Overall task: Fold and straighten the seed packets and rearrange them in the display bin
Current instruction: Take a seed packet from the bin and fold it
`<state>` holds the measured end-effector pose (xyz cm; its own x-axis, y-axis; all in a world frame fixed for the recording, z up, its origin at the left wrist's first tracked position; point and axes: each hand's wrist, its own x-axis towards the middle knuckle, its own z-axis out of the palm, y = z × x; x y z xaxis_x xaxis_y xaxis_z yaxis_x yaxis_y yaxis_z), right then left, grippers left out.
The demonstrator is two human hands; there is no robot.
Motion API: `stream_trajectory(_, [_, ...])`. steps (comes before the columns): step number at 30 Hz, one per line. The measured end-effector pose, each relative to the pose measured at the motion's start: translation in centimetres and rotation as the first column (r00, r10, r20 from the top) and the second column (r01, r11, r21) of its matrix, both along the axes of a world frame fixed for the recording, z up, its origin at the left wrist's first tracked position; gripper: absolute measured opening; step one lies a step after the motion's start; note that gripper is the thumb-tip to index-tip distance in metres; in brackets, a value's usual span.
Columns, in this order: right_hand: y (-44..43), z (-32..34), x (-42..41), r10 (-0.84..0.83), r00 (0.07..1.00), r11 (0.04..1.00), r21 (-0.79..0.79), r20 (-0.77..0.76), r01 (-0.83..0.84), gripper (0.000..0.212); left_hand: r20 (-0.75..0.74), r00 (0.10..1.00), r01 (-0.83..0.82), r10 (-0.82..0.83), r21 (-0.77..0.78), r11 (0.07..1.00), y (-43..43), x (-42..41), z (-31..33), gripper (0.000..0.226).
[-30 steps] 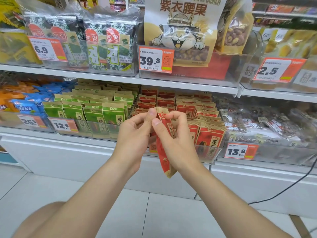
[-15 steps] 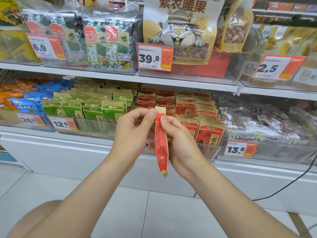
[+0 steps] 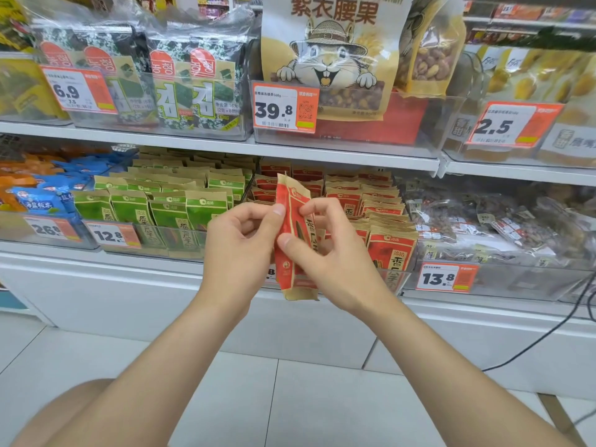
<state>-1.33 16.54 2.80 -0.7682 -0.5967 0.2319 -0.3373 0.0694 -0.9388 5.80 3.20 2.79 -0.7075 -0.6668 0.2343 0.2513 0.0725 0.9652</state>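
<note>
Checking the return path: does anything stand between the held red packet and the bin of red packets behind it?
Nothing visible does. The left hand and right hand hold the red packet just before the display bin; its front-left part is hidden behind them.

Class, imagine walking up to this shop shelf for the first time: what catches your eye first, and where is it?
First comes the red seed packet at the centre, pinched between the left hand and the right hand in front of the lower shelf. Above it, on the upper shelf, stands the big cashew bag with a grinning cartoon animal, behind the orange 39.8 price tag.
</note>
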Motion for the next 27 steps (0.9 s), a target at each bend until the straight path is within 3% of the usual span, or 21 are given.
stream_trajectory(2, [0.3, -0.1, -0.1, -0.024, 0.999, 0.999, 0.031, -0.044, 0.025, 0.037, -0.013, 1.000, -0.013, 0.014, 0.049, 0.999, 0.0, 0.1, 0.1, 0.016])
stream_trajectory(4, [0.1, -0.4, -0.3, -0.082, 0.993, 0.995, -0.055, 0.083, 0.087, 0.037, 0.001, 1.000, 0.014, -0.014, 0.068, 0.998, 0.2, 0.2, 0.3, 0.016])
stream_trajectory(8, [-0.5, -1.0, -0.5, -0.194, 0.966, 0.975, -0.074, 0.170, 0.209, 0.038, 0.140, 0.986, 0.103, -0.089, -0.096, 0.990, 0.4, 0.2, -0.2, 0.020])
stream_trajectory(10, [-0.6, -0.9, -0.2, -0.178, 0.946, 0.971, -0.108, 0.270, 0.214, 0.040, 0.166, 0.984, 0.098, -0.065, -0.201, 0.975, 0.5, 0.4, -0.2, 0.023])
stream_trajectory(13, [-0.2, -0.2, 0.1, -0.024, 0.925, 0.978, -0.183, 0.379, 0.100, 0.034, 0.118, 0.992, 0.066, -0.033, -0.286, 0.956, 0.2, 0.7, -0.1, 0.028])
stream_trajectory(16, [0.5, 0.4, -0.2, 0.073, 0.921, 0.984, -0.179, 0.382, -0.003, 0.034, 0.080, 0.996, 0.061, -0.038, -0.303, 0.951, -0.5, 0.9, -0.4, 0.044])
stream_trajectory(18, [0.5, 0.4, -0.4, 0.057, 0.915, 0.983, -0.184, 0.399, 0.019, 0.035, 0.085, 0.993, 0.108, -0.085, -0.325, 0.940, -0.7, 0.9, -0.7, 0.051])
stream_trajectory(22, [0.2, 0.0, -0.6, 0.034, 0.906, 0.978, -0.201, 0.422, 0.057, 0.018, 0.124, 0.967, 0.250, -0.221, -0.335, 0.908, -0.8, 0.9, -0.9, 0.033])
stream_trajectory(27, [0.6, -0.1, -1.4, 0.065, 0.951, 0.993, -0.115, 0.303, -0.032, 0.021, 0.139, 0.959, 0.281, -0.246, -0.382, 0.880, -1.4, 0.9, -1.1, 0.027])
